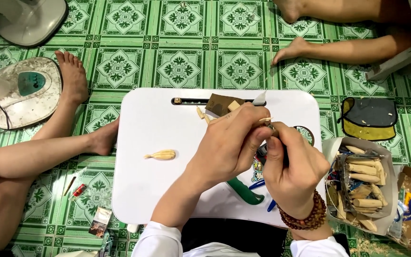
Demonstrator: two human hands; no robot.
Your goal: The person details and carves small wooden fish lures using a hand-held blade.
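Left grip [227, 143] pinched a small pale wooden piece [264, 119]; right grip [291, 166] closed on a thin carving tool [271, 126], above the white desk [158, 185].

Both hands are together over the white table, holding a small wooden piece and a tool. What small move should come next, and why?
Probably a short, shallow cut away from the fingers: the left hand pinches the small wooden piece, and the right hand holds the tool right against it, so little room remains.

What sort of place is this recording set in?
Probably a home floor used as a small wood-carving spot: green patterned floor tiles, a low white lap table, a box of wooden blanks, and barefoot people sitting around.
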